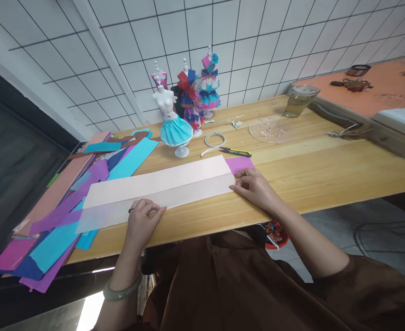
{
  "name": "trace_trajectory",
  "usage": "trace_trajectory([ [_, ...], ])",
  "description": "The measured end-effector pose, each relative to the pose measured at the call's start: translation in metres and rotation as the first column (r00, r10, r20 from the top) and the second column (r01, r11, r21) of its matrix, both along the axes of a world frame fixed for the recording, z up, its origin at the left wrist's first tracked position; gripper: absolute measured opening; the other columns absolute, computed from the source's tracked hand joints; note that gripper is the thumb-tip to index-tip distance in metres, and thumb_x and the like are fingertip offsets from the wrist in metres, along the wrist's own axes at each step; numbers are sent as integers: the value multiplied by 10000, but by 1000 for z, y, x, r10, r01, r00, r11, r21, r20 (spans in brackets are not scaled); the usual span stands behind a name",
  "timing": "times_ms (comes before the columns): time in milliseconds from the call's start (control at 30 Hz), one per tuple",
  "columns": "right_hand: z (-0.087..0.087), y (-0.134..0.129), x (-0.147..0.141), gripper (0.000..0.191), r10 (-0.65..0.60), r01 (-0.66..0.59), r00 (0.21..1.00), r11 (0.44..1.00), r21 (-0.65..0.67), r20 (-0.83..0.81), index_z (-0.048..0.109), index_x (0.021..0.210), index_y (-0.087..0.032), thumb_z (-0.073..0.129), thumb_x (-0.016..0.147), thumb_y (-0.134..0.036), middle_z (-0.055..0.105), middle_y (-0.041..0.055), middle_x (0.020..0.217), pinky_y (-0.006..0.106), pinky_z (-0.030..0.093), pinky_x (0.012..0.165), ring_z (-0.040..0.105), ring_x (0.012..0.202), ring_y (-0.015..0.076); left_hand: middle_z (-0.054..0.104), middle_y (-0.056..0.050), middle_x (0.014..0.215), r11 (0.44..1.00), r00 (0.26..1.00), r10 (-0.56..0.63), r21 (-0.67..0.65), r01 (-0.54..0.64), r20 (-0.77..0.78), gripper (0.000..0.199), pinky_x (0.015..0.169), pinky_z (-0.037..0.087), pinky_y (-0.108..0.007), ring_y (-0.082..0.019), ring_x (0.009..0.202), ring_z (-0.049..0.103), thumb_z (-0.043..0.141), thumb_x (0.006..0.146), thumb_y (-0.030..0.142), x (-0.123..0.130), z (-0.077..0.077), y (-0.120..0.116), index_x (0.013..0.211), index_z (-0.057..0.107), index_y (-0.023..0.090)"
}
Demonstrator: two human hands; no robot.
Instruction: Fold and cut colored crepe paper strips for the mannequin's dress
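Note:
A long strip of pale pink crepe paper (161,177) lies across the wooden table in front of me. Along its near side runs a thinner, see-through whitish band (188,191); whether it is a fold or a separate layer, I cannot tell. My left hand (143,218) pinches the near edge of this band, left of its middle, thumb against fingers. At the right end, my right hand (254,187) has thumb and fingertips closed on the corner of the pale strip. A purple paper piece (240,165) shows just beyond my right fingers.
Coloured paper strips (133,158) pile up at the left. Behind stand several small mannequins, the nearest (164,99) in a turquoise skirt. A yellow-black cutter (236,152), a ring of white tape (215,139), a clear dish (269,132) and a glass (301,102) sit further right.

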State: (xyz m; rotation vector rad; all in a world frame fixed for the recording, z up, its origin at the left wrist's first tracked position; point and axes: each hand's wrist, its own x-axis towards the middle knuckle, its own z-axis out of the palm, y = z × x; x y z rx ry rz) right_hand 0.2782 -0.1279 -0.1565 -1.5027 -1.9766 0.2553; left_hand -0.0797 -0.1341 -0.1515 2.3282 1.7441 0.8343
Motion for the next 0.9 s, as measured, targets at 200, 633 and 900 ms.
trace_trajectory([
  [200, -1, 1, 2, 248, 9, -9, 1000, 1000, 6, 2, 561, 582, -202, 607, 778, -347, 594, 79, 901, 425, 435, 808, 547, 922, 247, 566, -23, 763, 1000, 1000, 2, 6, -2, 4, 177, 770, 371, -334, -178, 794, 501, 606, 767, 341, 0, -1, 0, 662, 628, 200],
  [633, -7, 3, 6, 261, 25, -26, 999, 999, 19, 44, 587, 613, -195, 597, 789, -386, 602, 83, 915, 405, 441, 789, 555, 898, 239, 570, -27, 757, 1000, 1000, 13, -28, -13, 2, 212, 774, 362, -333, -178, 807, 505, 567, 799, 336, 2, 2, -1, 653, 609, 187],
  [900, -9, 5, 7, 265, 28, -30, 998, 999, 35, 64, 585, 610, -193, 593, 792, -386, 597, 85, 896, 407, 438, 793, 551, 905, 241, 571, -22, 752, 993, 999, 37, -112, -38, -6, 207, 764, 368, -331, -183, 806, 502, 588, 767, 347, 4, 7, 0, 627, 607, 196],
])
